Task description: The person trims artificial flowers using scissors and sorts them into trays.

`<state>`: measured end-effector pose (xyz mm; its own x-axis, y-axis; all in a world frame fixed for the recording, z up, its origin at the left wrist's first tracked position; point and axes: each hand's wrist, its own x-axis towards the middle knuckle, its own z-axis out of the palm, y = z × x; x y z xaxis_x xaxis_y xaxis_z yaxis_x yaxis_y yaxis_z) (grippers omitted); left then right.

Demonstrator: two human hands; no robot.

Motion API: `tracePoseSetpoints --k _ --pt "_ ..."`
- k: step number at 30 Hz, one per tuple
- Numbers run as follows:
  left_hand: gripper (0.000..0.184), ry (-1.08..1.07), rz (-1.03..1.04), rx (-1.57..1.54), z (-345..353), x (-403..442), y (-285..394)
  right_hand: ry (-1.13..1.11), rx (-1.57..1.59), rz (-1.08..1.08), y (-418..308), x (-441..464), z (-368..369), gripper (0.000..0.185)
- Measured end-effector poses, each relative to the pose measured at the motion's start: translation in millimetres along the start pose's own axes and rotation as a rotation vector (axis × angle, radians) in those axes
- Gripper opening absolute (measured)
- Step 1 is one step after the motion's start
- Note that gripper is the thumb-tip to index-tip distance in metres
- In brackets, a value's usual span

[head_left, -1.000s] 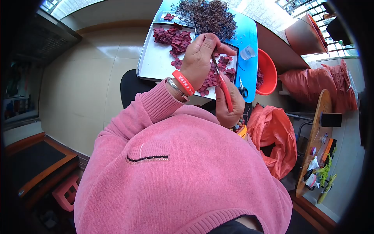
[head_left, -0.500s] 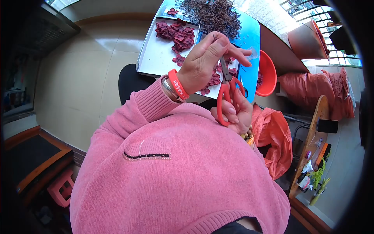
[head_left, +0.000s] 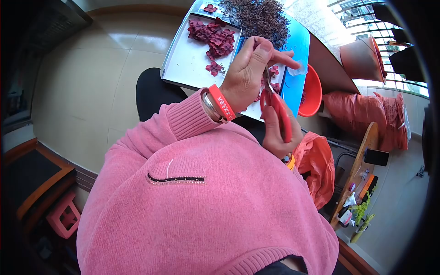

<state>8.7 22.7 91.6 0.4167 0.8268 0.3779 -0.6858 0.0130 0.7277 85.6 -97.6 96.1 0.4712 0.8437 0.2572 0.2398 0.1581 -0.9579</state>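
Observation:
My left hand point(head_left: 245, 73), a red band on its wrist, is raised over the table with thumb and index finger pinched together. Whatever lies in that pinch is too small or hidden to name; the other fingers reach to the right. My right hand point(head_left: 277, 137) grips red-handled scissors point(head_left: 286, 120), their handles close together. The blades point up just under my left palm, their tips partly hidden. Below my hands are dark red fabric-like flowers point(head_left: 274, 72) on a white surface. More such flowers point(head_left: 220, 42) lie heaped in a shallow white tray point(head_left: 181, 68).
A tangle of dark thin stems point(head_left: 259, 20) covers the far part of the blue table point(head_left: 293, 94). Right of it stands a red basin point(head_left: 313, 91). A red plastic bag point(head_left: 316, 174) hangs near my right side; red sacks point(head_left: 362, 112) lie beyond.
The scissors' handles have come together in my right hand, and the blades have closed. My left hand keeps its pinch. The whole view has shifted slightly.

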Motion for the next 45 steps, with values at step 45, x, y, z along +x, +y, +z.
tracePoseSetpoints --k 45 --pt "0.026 0.082 -0.147 -0.031 -58 -27 -8 -0.25 0.529 0.645 17 25 12 0.033"
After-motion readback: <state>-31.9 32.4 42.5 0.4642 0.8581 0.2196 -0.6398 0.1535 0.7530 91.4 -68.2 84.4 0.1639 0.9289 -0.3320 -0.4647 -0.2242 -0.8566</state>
